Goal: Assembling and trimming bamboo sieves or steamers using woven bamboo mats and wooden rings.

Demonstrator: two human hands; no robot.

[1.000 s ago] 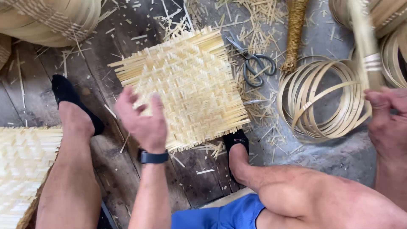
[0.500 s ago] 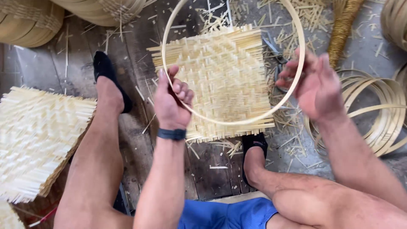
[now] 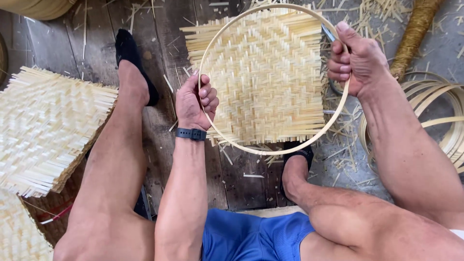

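— Dark wooden floorboards [image 3: 241, 181], strewn with thin bamboo slivers, lie under everything. What sits closest to the viewer?

— Blue shorts [image 3: 246, 237] and two bare legs, knees spread, each foot in a black sock on the planks.

— And the hands?

— Both are clenched on a thin bamboo hoop [image 3: 270, 147]. The left hand [image 3: 195, 100], with a dark wristband [image 3: 191, 134] below it, grips the hoop's left side; the right hand [image 3: 355, 60] grips its right side, thumb up along the rim.

— Where is the hoop, then?

— Held over a square woven mat [image 3: 263, 77] that lies flat on the floor between the feet. Most of the mat shows through the hoop, and its frayed corners stick out past the rim.

— Anything else around that mat?

— Left of it, past the left leg, a stack of similar woven mats [image 3: 46, 125]. Right of it, behind the right forearm, coiled bamboo strips [image 3: 442, 121]. Beyond the mat's right corner, a wrapped straw bundle [image 3: 415, 34].
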